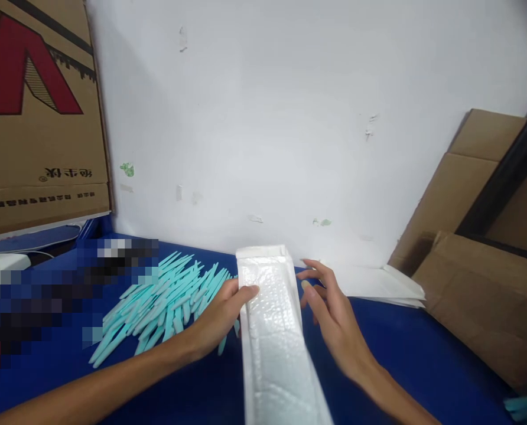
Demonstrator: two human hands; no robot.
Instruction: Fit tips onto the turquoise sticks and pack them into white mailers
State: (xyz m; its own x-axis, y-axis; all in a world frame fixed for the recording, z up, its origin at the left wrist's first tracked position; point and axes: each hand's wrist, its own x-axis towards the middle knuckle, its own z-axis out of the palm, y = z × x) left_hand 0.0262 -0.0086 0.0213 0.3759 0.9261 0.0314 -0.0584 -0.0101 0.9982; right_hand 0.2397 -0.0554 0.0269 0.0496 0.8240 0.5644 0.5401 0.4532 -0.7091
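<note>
A long white bubble mailer [270, 330] stands out from the bottom edge of the head view, its folded end toward the wall. My left hand [228, 304] pinches its left side, thumb on the front face and fingers hidden behind. Just off the mailer's right edge is my right hand [328, 310], its fingers curved and apart with nothing visible in them. Left of the mailer lies a loose pile of slim teal pointed pieces [170, 301]; I cannot make out their exact kind.
Blue covering [392, 348] spreads over the table below a white wall [267, 118]. Flat white envelopes [379, 283] lie at the back right. Cardboard [476, 295] leans at the right, and a large printed carton [42, 141] stands at the left. Part of the left is pixelated.
</note>
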